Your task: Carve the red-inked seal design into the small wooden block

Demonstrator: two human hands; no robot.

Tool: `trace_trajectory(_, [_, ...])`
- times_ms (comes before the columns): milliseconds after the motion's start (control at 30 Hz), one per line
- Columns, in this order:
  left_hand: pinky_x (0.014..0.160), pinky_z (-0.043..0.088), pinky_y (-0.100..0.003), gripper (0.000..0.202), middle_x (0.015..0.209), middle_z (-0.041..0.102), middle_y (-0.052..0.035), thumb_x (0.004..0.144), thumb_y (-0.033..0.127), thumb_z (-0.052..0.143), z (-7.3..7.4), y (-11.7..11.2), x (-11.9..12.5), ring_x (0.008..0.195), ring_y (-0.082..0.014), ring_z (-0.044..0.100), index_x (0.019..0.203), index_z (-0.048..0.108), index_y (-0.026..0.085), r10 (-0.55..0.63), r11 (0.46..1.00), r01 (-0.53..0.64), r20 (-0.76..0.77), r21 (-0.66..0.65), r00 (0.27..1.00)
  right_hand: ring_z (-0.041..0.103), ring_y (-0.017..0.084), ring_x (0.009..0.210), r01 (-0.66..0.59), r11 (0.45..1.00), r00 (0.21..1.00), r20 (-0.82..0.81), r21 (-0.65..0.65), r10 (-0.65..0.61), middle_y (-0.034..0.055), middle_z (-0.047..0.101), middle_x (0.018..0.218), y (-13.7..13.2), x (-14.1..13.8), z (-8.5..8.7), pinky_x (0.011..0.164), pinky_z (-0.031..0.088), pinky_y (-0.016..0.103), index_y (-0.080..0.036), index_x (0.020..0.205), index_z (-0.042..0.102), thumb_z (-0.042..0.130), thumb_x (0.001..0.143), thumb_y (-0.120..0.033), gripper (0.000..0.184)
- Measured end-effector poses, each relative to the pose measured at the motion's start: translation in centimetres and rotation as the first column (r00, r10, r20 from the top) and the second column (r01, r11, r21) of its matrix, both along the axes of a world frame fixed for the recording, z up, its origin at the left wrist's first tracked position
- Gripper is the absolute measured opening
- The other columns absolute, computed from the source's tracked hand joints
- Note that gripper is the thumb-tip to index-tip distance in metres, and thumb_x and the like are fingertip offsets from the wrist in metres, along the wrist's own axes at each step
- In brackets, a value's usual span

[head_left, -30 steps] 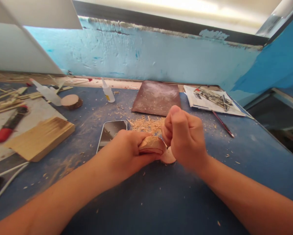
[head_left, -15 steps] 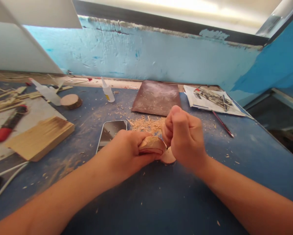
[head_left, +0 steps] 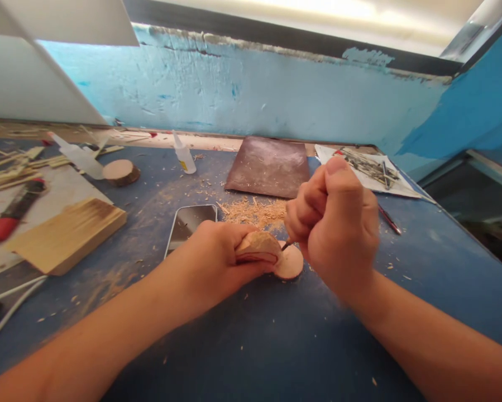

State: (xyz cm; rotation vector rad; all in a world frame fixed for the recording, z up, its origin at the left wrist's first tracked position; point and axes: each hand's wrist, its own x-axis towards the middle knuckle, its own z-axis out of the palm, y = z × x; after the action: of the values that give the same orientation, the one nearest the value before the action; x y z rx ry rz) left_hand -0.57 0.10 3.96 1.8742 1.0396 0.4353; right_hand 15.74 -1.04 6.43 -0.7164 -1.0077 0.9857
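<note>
My left hand (head_left: pixel 219 251) is closed round a rounded piece of carved wood (head_left: pixel 258 247), with its curved top and a reddish line along its lower edge showing. My right hand (head_left: pixel 334 223) makes a fist round a carving tool (head_left: pixel 287 245). Only the tool's thin dark tip shows below the fingers, pointing toward the wood; the handle is hidden in the fist. A pale round wood disc (head_left: pixel 290 263) lies on the table under the tip, partly covered by the held piece.
Wood shavings (head_left: pixel 253 211) lie beyond my hands, before a brown sheet (head_left: pixel 269 167). A phone (head_left: pixel 187 223) is left of them. Further left are a wooden block (head_left: pixel 68 234), a red-and-black cutter (head_left: pixel 16 209), a log slice (head_left: pixel 120 172) and a glue bottle (head_left: pixel 184 156). A pencil (head_left: pixel 388 219) lies right.
My right fist has moved right and slightly up, away from the carved wood, so the tool's tip and more of the disc now show. My left hand has hardly moved.
</note>
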Motion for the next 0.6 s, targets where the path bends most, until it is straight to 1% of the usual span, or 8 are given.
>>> trace_trajectory(100, [0.074,0.055,-0.026,0.019,0.087,0.080,0.0029,0.088,0.034,0.068,0.2,0.0,0.0,0.084,-0.0222,0.075,0.093,0.082,0.024,-0.040,0.999,0.039,-0.026,-0.031,0.999,0.024,0.008,0.042,-0.011,1.000,1.000,0.029,-0.001,0.011,-0.0067,0.024,0.056,-0.3,-0.3,-0.3,0.034,0.022,0.024,-0.024,0.062,0.037,0.067,0.095,-0.056,0.054])
trace_trajectory(200, [0.077,0.054,-0.025,0.019,0.087,0.080,0.0040,0.089,0.032,0.066,0.2,0.0,0.1,0.087,-0.0213,0.075,0.094,0.082,0.024,-0.057,0.998,0.056,-0.015,-0.029,0.998,0.024,0.007,0.042,-0.060,0.998,0.998,0.008,0.014,0.059,-0.0069,0.025,0.056,-0.1,-0.2,-0.6,0.035,0.021,0.024,-0.023,0.063,0.038,0.066,0.096,-0.055,0.054])
trace_trajectory(267, [0.076,0.053,-0.025,0.019,0.087,0.079,0.0039,0.089,0.032,0.065,0.0,0.1,0.0,0.087,-0.0211,0.074,0.092,0.082,0.024,-0.058,0.998,0.058,-0.011,-0.023,0.998,0.024,0.007,0.043,-0.158,0.987,0.987,0.022,0.023,0.158,-0.0070,0.026,0.057,0.2,0.3,-0.7,0.036,0.021,0.023,-0.023,0.064,0.040,0.065,0.099,-0.050,0.051])
trace_trajectory(300, [0.077,0.053,-0.025,0.019,0.087,0.079,0.0036,0.089,0.032,0.065,0.0,0.1,0.0,0.086,-0.0212,0.074,0.092,0.081,0.024,-0.060,0.998,0.060,-0.005,-0.021,0.998,0.025,0.007,0.044,-0.216,0.976,0.976,0.048,0.030,0.214,-0.0068,0.028,0.057,0.3,0.6,-0.8,0.037,0.023,0.024,-0.022,0.064,0.041,0.064,0.100,-0.047,0.049])
trace_trajectory(400, [0.074,0.052,-0.025,0.018,0.085,0.079,0.0028,0.088,0.031,0.065,0.1,0.2,-0.1,0.083,-0.0208,0.073,0.090,0.081,0.024,-0.062,0.998,0.062,-0.019,-0.006,0.998,0.036,0.009,0.049,-0.377,0.926,0.916,0.160,0.033,0.368,-0.0048,0.038,0.057,0.6,1.9,-1.2,0.044,0.030,0.025,-0.020,0.067,0.048,0.061,0.104,-0.038,0.043])
trace_trajectory(433, [0.073,0.052,-0.025,0.017,0.085,0.078,0.0025,0.088,0.031,0.066,0.2,0.2,-0.1,0.081,-0.0204,0.072,0.089,0.081,0.023,-0.065,0.998,0.065,-0.033,0.000,0.997,0.037,0.009,0.050,-0.421,0.907,0.895,0.172,0.025,0.411,-0.0044,0.039,0.058,0.6,2.2,-1.5,0.046,0.030,0.026,-0.020,0.067,0.048,0.060,0.104,-0.036,0.042])
trace_trajectory(500, [0.073,0.051,-0.025,0.018,0.087,0.078,0.0015,0.089,0.031,0.066,0.4,0.3,-0.1,0.082,-0.0202,0.071,0.090,0.081,0.023,-0.078,0.997,0.078,-0.053,-0.005,0.996,0.033,0.009,0.050,-0.491,0.871,0.864,0.132,0.004,0.487,-0.0052,0.034,0.057,0.8,2.7,-1.9,0.046,0.026,0.027,-0.020,0.066,0.044,0.058,0.105,-0.036,0.045])
trace_trajectory(600, [0.078,0.052,-0.027,0.019,0.094,0.078,-0.0008,0.090,0.032,0.065,0.5,0.4,-0.1,0.088,-0.0217,0.071,0.095,0.081,0.021,-0.091,0.995,0.090,-0.051,-0.040,0.995,0.025,0.009,0.050,-0.566,0.823,0.821,0.060,-0.043,0.568,-0.0059,0.027,0.058,1.2,3.1,-2.3,0.047,0.020,0.029,-0.021,0.065,0.039,0.050,0.106,-0.041,0.048])
